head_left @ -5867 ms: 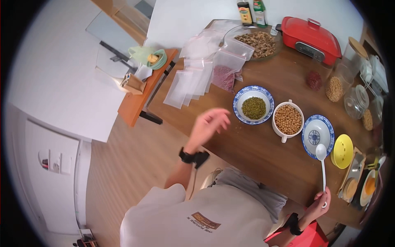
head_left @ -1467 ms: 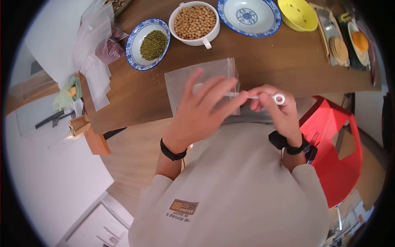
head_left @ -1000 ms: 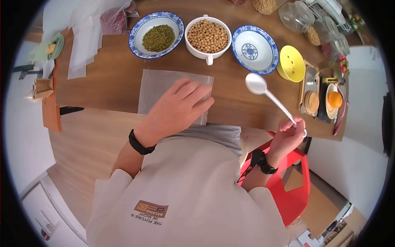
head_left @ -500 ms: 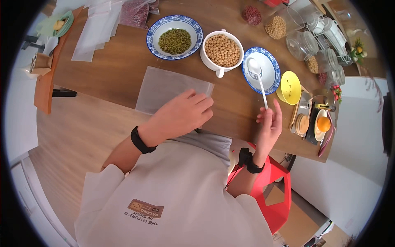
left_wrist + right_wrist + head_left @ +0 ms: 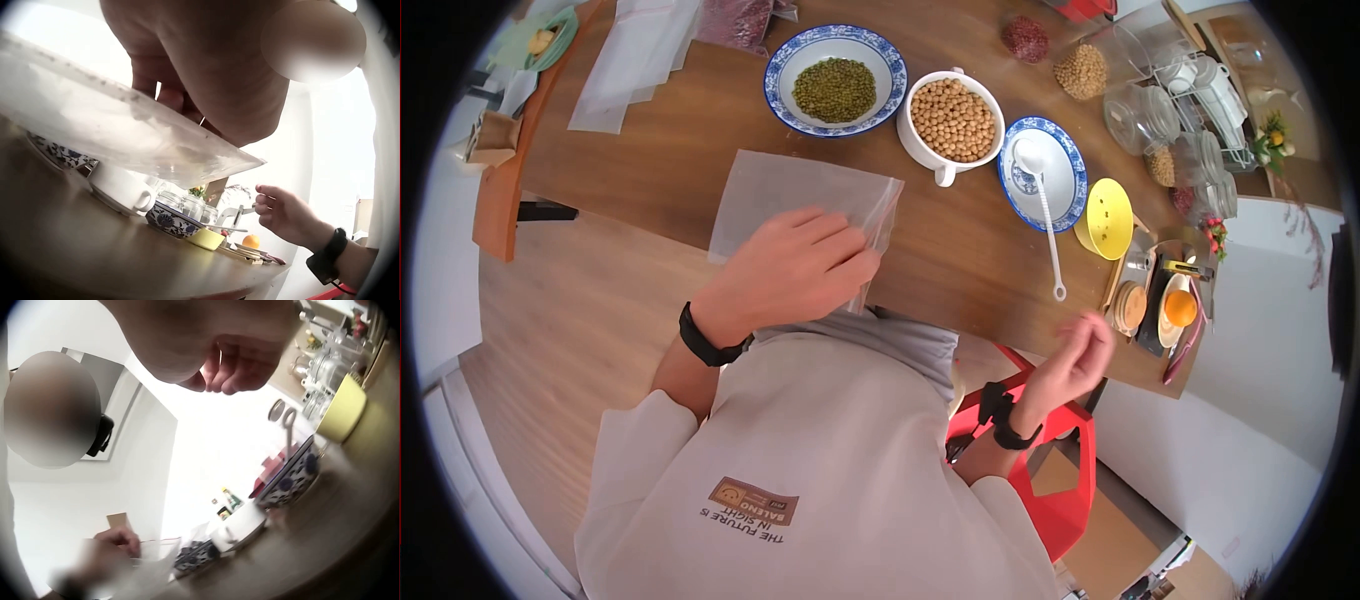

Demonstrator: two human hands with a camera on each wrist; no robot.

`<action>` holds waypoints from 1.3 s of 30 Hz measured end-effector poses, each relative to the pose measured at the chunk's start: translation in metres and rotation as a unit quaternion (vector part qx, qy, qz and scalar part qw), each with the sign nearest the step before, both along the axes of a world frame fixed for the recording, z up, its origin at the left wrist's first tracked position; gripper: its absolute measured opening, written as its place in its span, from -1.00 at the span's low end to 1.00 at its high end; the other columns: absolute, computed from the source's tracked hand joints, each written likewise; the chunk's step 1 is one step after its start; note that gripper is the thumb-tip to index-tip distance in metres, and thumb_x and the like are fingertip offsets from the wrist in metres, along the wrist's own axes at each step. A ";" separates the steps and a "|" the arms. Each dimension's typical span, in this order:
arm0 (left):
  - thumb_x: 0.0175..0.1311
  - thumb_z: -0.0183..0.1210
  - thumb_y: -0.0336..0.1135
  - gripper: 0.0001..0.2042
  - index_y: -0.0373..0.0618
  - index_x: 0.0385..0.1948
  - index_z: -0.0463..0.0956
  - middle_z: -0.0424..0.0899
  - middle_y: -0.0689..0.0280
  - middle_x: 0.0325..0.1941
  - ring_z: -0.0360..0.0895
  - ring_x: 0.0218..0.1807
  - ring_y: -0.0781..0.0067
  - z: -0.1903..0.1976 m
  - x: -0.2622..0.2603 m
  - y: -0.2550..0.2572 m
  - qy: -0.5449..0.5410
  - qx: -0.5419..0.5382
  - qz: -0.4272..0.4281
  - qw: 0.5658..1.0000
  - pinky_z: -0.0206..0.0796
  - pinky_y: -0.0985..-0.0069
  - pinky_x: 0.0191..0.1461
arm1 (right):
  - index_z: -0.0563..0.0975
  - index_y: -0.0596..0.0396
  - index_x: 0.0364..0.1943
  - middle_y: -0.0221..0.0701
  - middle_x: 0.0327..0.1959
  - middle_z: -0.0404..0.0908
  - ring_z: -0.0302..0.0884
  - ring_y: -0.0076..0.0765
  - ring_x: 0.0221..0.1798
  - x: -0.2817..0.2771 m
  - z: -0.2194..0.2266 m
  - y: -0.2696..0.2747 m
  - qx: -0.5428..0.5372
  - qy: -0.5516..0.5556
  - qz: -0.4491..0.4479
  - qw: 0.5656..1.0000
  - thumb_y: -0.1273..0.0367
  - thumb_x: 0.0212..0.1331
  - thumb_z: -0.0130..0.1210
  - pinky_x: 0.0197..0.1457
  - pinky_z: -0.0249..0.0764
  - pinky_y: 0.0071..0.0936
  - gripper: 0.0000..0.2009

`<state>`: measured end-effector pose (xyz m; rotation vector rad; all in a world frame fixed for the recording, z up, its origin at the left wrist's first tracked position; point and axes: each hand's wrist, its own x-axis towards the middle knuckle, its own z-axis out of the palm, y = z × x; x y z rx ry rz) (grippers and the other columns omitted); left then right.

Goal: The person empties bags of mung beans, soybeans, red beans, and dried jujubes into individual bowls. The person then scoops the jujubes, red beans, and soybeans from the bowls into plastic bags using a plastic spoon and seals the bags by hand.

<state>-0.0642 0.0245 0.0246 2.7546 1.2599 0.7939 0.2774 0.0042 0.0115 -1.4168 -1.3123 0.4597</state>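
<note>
My left hand [image 5: 790, 268] grips a clear zip bag [image 5: 765, 190] at its mouth end, near the table's front edge. In the left wrist view the bag [image 5: 119, 131] is raised off the tabletop, flat and tilted, with the fingers partly hidden behind it. My right hand [image 5: 1078, 360] hovers past the front edge with loosely curled fingers and holds nothing. A white spoon [image 5: 1045, 205] leans in a blue-and-white bowl [image 5: 1072, 170], its ringed handle jutting toward that hand. Left of it stand a white two-handled pot [image 5: 918, 150] of chickpeas [image 5: 952, 118] and a patterned bowl [image 5: 776, 98] of green beans [image 5: 834, 90].
A yellow bowl [image 5: 1107, 215] sits right of the spoon's bowl. Glass jars [image 5: 1140, 115] line the back right. More plastic bags [image 5: 635, 60] lie at the left, beside a bag of dark red beans [image 5: 735, 22]. A red chair [image 5: 1080, 480] stands behind my right arm.
My right hand has set the spoon down in the patterned bowl, let go and drawn back toward me. My left hand has taken up the bag's mouth end, shifting it slightly left.
</note>
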 end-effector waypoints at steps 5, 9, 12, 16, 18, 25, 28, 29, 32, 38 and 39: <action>-0.09 0.36 -0.43 -0.76 -0.06 -0.36 0.51 0.44 0.38 -0.43 0.49 -0.35 0.33 -0.012 -0.005 -0.005 -0.043 0.017 0.003 0.999 0.42 0.40 -0.26 | 0.62 0.16 0.05 -0.27 0.14 0.59 0.58 -0.55 -0.19 -0.075 0.006 0.028 -0.104 -0.035 0.279 0.954 0.58 0.36 0.18 -0.10 0.57 -0.56 -0.77; 0.01 0.28 -0.42 -0.83 -0.07 -0.35 0.52 0.47 0.40 -0.41 0.52 -0.33 0.40 -0.010 -0.013 -0.013 -0.050 0.026 0.026 0.998 0.40 0.44 -0.26 | 0.58 0.14 0.13 -0.23 0.29 0.47 0.57 -0.56 -0.15 -0.109 0.000 0.045 -0.160 0.018 0.291 0.943 0.60 0.35 0.18 -0.04 0.61 -0.55 -0.70; 0.00 0.29 -0.42 -0.82 -0.07 -0.34 0.53 0.49 0.39 -0.40 0.53 -0.33 0.39 -0.009 -0.018 -0.020 -0.059 0.020 0.036 0.997 0.42 0.44 -0.25 | 0.55 0.12 0.19 -0.25 0.39 0.35 0.54 -0.61 -0.07 -0.117 -0.007 0.059 -0.154 0.051 0.302 0.939 0.58 0.37 0.17 -0.01 0.61 -0.56 -0.66; -0.02 0.31 -0.42 -0.79 -0.07 -0.33 0.53 0.51 0.38 -0.38 0.55 -0.31 0.37 -0.014 -0.021 -0.024 -0.111 0.017 0.041 0.993 0.44 0.43 -0.24 | 0.55 0.12 0.19 -0.30 0.35 0.38 0.53 -0.62 -0.08 -0.113 -0.010 0.070 -0.190 0.084 0.302 0.930 0.51 0.42 0.15 -0.04 0.55 -0.56 -0.71; -0.03 0.35 -0.41 -0.76 -0.07 -0.31 0.52 0.52 0.38 -0.37 0.56 -0.29 0.36 -0.014 -0.023 -0.024 -0.136 0.000 0.036 0.990 0.44 0.43 -0.23 | 0.56 0.12 0.19 -0.30 0.35 0.38 0.53 -0.62 -0.09 -0.112 -0.013 0.072 -0.185 0.081 0.294 0.934 0.50 0.43 0.15 -0.05 0.54 -0.57 -0.71; 0.02 0.36 -0.39 -0.76 -0.06 -0.27 0.52 0.52 0.38 -0.34 0.57 -0.27 0.36 -0.014 -0.026 -0.025 -0.150 -0.013 0.030 0.988 0.43 0.42 -0.21 | 0.56 0.14 0.20 -0.32 0.39 0.38 0.52 -0.60 -0.07 -0.116 -0.015 0.081 -0.228 0.141 0.332 0.904 0.46 0.45 0.14 -0.04 0.53 -0.54 -0.72; 0.02 0.36 -0.39 -0.76 -0.05 -0.27 0.52 0.53 0.38 -0.33 0.57 -0.26 0.36 -0.014 -0.027 -0.025 -0.150 -0.016 0.032 0.988 0.43 0.41 -0.20 | 0.56 0.14 0.19 -0.35 0.38 0.38 0.52 -0.59 -0.04 -0.121 -0.017 0.084 -0.243 0.160 0.338 0.895 0.48 0.46 0.12 -0.02 0.53 -0.53 -0.72; 0.02 0.36 -0.39 -0.76 -0.05 -0.27 0.52 0.53 0.38 -0.34 0.57 -0.25 0.36 -0.014 -0.028 -0.024 -0.150 -0.019 0.033 0.988 0.43 0.42 -0.20 | 0.56 0.14 0.19 -0.35 0.38 0.38 0.52 -0.59 -0.04 -0.123 -0.018 0.084 -0.241 0.159 0.339 0.895 0.48 0.46 0.12 -0.02 0.53 -0.53 -0.72; 0.02 0.36 -0.39 -0.75 -0.06 -0.27 0.52 0.54 0.38 -0.34 0.58 -0.25 0.36 -0.014 -0.029 -0.023 -0.148 -0.021 0.035 0.988 0.43 0.41 -0.21 | 0.56 0.13 0.19 -0.39 0.28 0.42 0.50 -0.58 0.02 -0.123 -0.021 0.079 -0.233 0.142 0.347 0.897 0.51 0.46 0.11 0.03 0.52 -0.55 -0.73; -0.01 0.35 -0.44 -0.75 -0.07 -0.27 0.54 0.55 0.35 -0.35 0.58 -0.28 0.30 -0.015 -0.030 -0.022 -0.163 -0.029 0.039 0.985 0.45 0.37 -0.22 | 0.55 0.14 0.20 -0.40 0.25 0.41 0.51 -0.55 0.09 -0.120 -0.021 0.055 -0.219 0.109 0.338 0.909 0.52 0.46 0.12 0.15 0.47 -0.59 -0.72; -0.02 0.35 -0.46 -0.74 -0.08 -0.26 0.54 0.56 0.33 -0.35 0.58 -0.28 0.28 -0.015 -0.031 -0.020 -0.167 -0.034 0.037 0.985 0.46 0.36 -0.21 | 0.54 0.14 0.20 -0.39 0.25 0.41 0.52 -0.54 0.10 -0.118 -0.020 0.051 -0.215 0.107 0.330 0.913 0.52 0.45 0.12 0.16 0.48 -0.58 -0.71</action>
